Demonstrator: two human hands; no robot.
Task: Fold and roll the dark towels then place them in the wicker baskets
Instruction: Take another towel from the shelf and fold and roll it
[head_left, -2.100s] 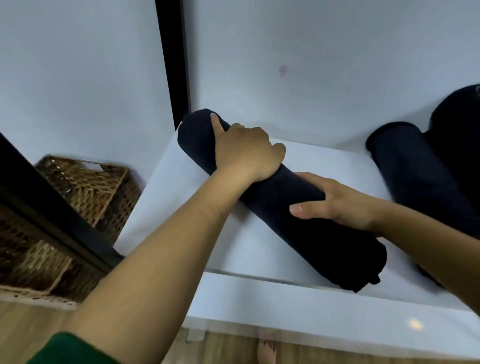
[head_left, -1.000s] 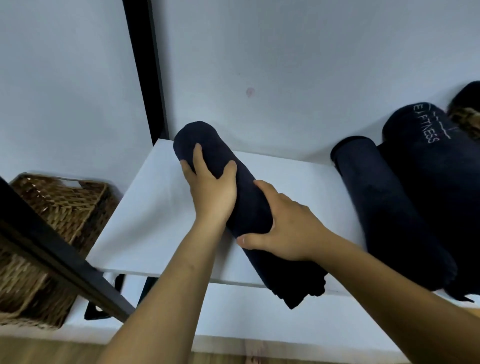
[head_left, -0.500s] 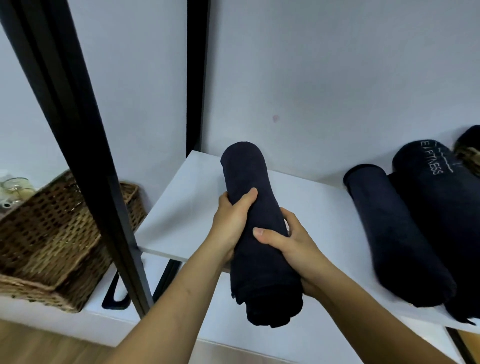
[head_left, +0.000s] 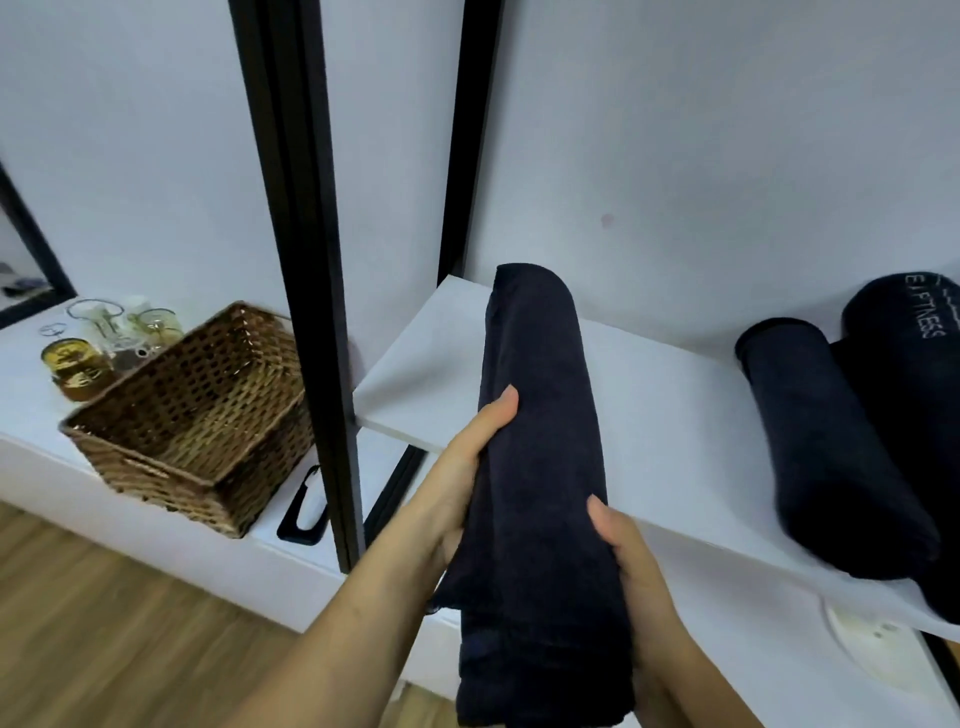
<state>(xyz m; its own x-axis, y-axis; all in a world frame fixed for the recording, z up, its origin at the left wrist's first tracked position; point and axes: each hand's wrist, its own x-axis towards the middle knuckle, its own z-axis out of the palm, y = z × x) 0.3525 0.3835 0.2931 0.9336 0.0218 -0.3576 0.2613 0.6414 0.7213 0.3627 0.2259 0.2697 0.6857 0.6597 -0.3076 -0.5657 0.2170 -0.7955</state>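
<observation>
A dark rolled towel (head_left: 540, 415) is held lengthwise between both hands, lifted off the white shelf (head_left: 670, 415) and pointing away from me. My left hand (head_left: 462, 478) grips its left side with the thumb on top. My right hand (head_left: 628, 561) clasps its right side lower down. An empty wicker basket (head_left: 192, 410) stands on the lower white ledge to the left, beyond a black post (head_left: 306, 260). Two more rolled dark towels (head_left: 826, 441) lie on the shelf at the right, one of them printed with white lettering (head_left: 914, 322).
Glass jars (head_left: 98, 338) stand behind the basket on the lower ledge. A black handle-like object (head_left: 304, 512) lies beside the post's base. Wooden floor (head_left: 104, 623) shows at lower left. A white round fitting (head_left: 878, 644) sits under the shelf at right.
The rolled towel has been turned from slanting on the shelf to pointing away from me, then lifted and pulled toward me and left. The view has swung left, showing more of the basket.
</observation>
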